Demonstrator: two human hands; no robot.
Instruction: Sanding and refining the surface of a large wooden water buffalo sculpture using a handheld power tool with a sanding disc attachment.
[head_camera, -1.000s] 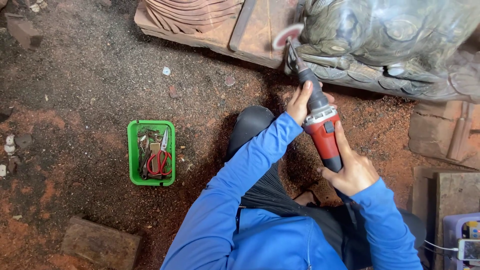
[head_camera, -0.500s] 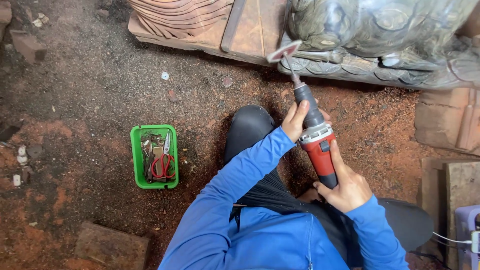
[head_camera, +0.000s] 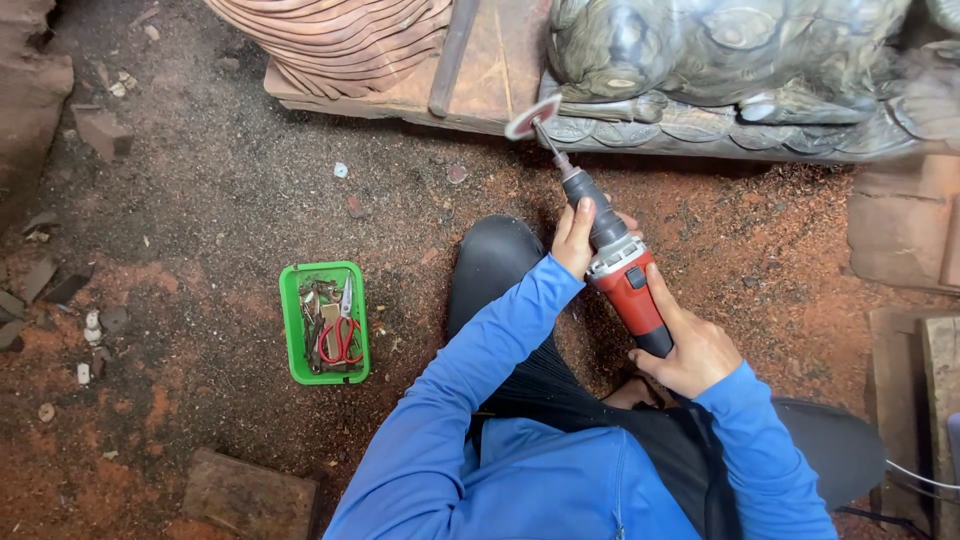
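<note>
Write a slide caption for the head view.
Both hands, left hand and right hand, hold a red die grinder, disc near a carved wooden sculpture.

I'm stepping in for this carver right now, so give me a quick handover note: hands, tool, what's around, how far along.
Left hand: wrapped round the grey neck of the grinder.
Right hand: gripping its red rear body.
Disc: at the left edge of the dark carving, by its coin-patterned base; contact cannot be told.
Green tray with red-handled scissors: on the ground to the left, out of hand.
Done: sawdust covers the ground, so much has been ground off.
Left: cannot tell from here; check the base edge near the disc.
</note>
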